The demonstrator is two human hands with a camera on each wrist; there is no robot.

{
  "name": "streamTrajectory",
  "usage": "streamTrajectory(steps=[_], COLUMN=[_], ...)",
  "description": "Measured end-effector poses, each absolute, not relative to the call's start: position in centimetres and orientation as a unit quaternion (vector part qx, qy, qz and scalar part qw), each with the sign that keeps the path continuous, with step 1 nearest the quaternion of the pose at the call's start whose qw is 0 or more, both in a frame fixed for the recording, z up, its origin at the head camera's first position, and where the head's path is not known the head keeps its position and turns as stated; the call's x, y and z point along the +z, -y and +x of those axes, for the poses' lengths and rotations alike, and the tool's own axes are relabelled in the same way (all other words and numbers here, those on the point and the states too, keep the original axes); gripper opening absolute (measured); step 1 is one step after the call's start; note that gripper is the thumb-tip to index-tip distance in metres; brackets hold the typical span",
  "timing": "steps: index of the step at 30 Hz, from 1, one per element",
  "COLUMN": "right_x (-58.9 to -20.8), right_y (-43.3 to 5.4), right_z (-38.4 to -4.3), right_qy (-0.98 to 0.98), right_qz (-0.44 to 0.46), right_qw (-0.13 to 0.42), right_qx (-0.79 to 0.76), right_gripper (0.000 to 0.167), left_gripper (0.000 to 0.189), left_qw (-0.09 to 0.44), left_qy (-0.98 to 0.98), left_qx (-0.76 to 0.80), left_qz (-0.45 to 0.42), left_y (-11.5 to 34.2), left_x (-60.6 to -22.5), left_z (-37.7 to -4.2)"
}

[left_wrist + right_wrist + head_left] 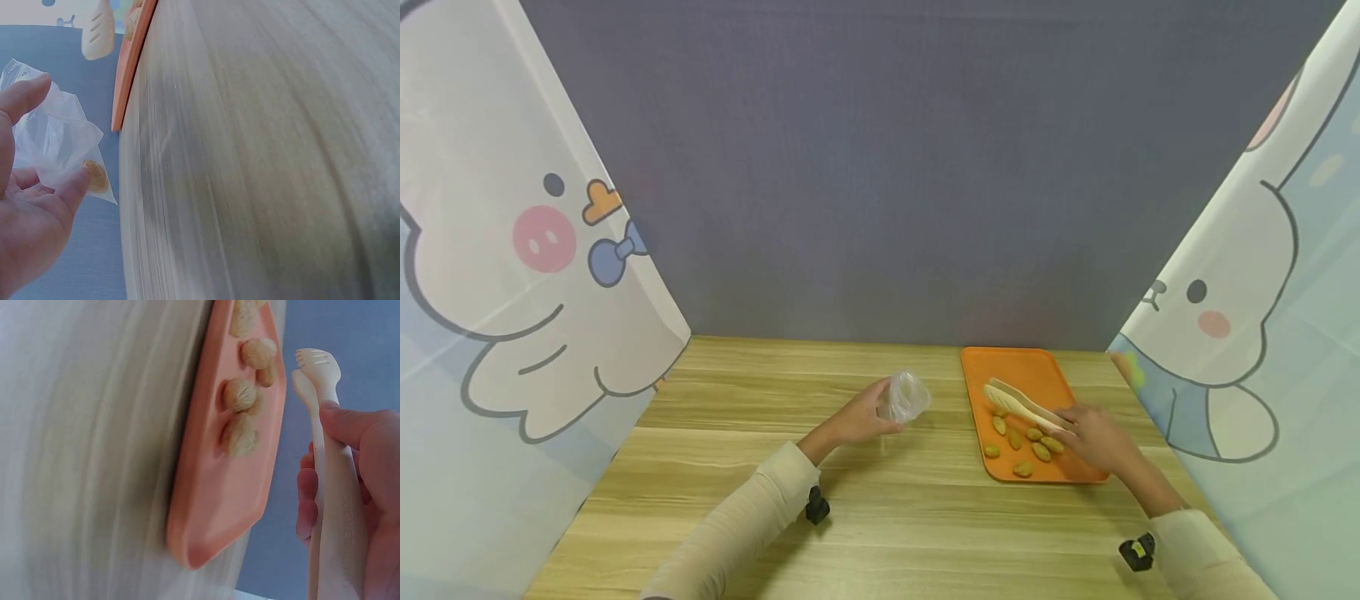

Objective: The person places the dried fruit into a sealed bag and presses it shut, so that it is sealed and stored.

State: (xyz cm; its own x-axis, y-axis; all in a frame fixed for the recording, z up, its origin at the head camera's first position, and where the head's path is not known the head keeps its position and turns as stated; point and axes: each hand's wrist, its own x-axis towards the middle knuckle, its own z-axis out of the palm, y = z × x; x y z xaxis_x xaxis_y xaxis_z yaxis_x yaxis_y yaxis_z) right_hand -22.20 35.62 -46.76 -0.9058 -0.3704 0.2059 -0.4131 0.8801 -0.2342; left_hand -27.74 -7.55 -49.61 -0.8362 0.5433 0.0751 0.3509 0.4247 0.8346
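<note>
My left hand (859,414) grasps a clear plastic bag (910,397), taking it from the eight o'clock side, with the thumb on one side of the film and the fingers on the other. The bag is held up over the middle of the tabletop (880,517), and from my left wrist I see one brown piece (95,176) lying in its lower corner, next to a fingertip.

My right hand (1093,433) is wrapped round a pair of cream tongs (1022,410), thumb along one arm and fingers curled on the other. The tongs reach out from it toward ten o'clock, their slotted tips slightly parted, and they hang above an orange tray (1026,367).

That tray lies flat at three o'clock from the bag, well apart from it. Several wrinkled brown nuts (1015,438) are scattered in it, mostly toward its six o'clock end, some touching one another.

I have pale sleeves (737,525) on both arms. At twelve o'clock a dark grey backdrop (880,167) rises behind the tabletop. A panel with a pink-snouted cartoon figure (545,237) stands at ten o'clock, and one with a rabbit-like cartoon figure (1247,283) at two o'clock.
</note>
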Motion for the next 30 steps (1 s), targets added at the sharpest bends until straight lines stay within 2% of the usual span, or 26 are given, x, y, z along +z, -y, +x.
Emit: streamTrajectory(steps=[30], right_x=[-47.8], right_y=[-37.0], right_z=[-21.6], right_qy=[0.970], right_qz=[0.198], right_qw=[0.068], right_qx=[0.127], right_gripper=[0.033], left_gripper=[0.090], left_qw=[0.104], left_qy=[-0.835], left_qx=[0.468], left_qz=[0.270], left_y=[7.9], left_x=[-49.6], left_z=[-27.6])
